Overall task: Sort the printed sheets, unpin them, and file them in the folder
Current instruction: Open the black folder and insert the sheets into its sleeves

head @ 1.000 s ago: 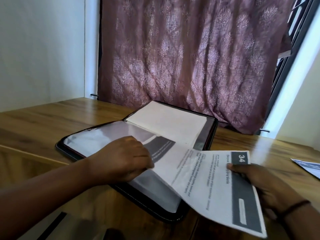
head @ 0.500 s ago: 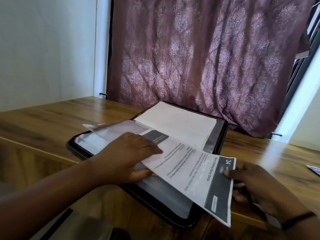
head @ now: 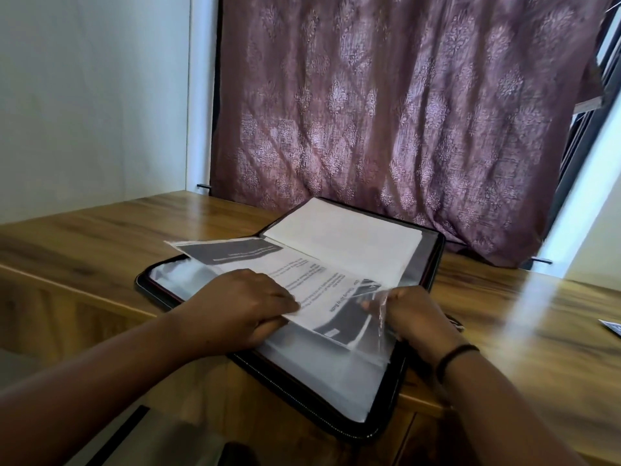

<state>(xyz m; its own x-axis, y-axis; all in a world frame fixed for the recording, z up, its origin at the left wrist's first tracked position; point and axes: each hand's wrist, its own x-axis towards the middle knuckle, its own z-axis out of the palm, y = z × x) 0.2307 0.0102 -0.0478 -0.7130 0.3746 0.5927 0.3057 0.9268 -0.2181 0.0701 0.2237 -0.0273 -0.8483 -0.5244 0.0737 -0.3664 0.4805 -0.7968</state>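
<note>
Paperwork fills the middle of the wooden table (head: 100,237), where a black zip folder (head: 431,264) lies open with its spine running away from the viewer. Its far half carries a plain white sheet (head: 346,243). Its near half is a stack of clear plastic sleeves (head: 322,368) reaching to the near edge of the table.

One printed sheet (head: 302,274), white with dark grey bands at both ends and lines of small text too blurred to read, lies slanted across the near half. It sits partly inside the top clear sleeve (head: 378,311); how far it has gone in cannot be told.

The left hand (head: 242,304) rests knuckles up on the near long edge of the sheet, fingers curled down over it and the thumb tucked under the sleeve edge, so the paper is gripped there. The right hand (head: 413,314) is at the sheet's right end, where its fingers are bunched and pinch the glossy sleeve edge, which is lifted and crinkled above the dark band. A dark band (head: 453,356) circles that wrist.

Behind the folder hangs a purple patterned curtain (head: 403,112), with a white wall (head: 84,95) to its left. At the far right edge of the table the corner of another printed paper (head: 611,327) shows, well apart from the folder.
</note>
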